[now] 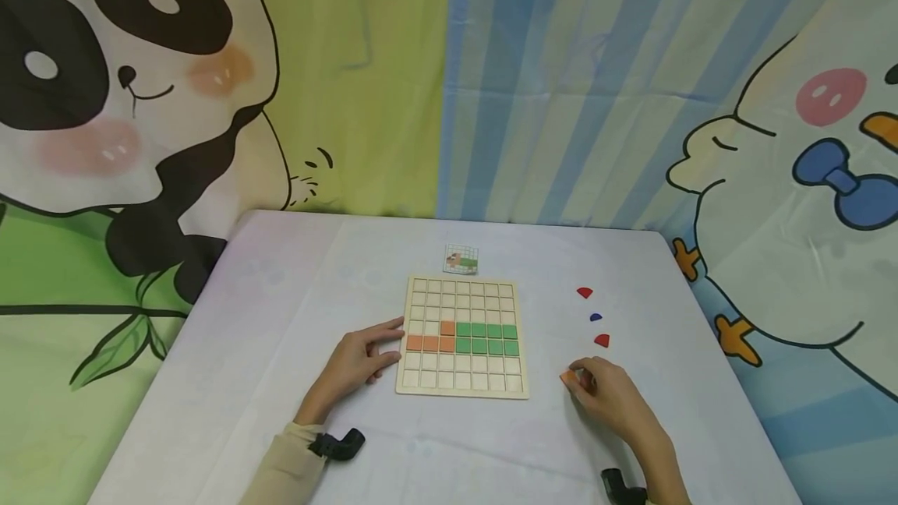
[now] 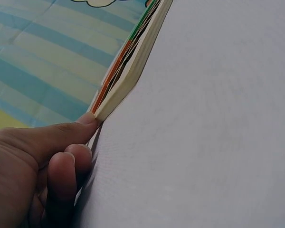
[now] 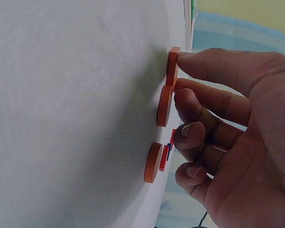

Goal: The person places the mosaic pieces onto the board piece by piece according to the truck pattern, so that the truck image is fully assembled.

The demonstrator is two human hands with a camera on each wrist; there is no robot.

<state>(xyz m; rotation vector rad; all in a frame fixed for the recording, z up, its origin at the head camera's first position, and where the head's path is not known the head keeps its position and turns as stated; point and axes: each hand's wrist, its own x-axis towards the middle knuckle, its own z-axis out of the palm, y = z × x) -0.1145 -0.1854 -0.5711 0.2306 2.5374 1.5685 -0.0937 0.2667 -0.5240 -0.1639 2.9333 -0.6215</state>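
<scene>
A wooden grid board (image 1: 463,384) lies on the table, with orange squares (image 1: 422,343) and green squares (image 1: 487,339) in its two middle rows. My left hand (image 1: 356,357) rests at the board's left edge, index fingertip higher up and thumb lower down. In the left wrist view the thumb (image 2: 61,135) touches the board's rim (image 2: 128,78). Right of the board, my right hand (image 1: 609,396) pinches a thin orange piece (image 3: 172,66) between thumb and index finger, close over the table. Two more orange pieces with curved edges (image 3: 164,107) (image 3: 153,163) stand out beside the curled fingers.
A small picture card (image 1: 461,259) of a gridded pattern lies behind the board. To the right are a red piece (image 1: 585,292), a dark blue half-round piece (image 1: 595,317) and another red piece (image 1: 602,340). Printed curtains (image 1: 561,84) hang behind the white table (image 1: 281,294).
</scene>
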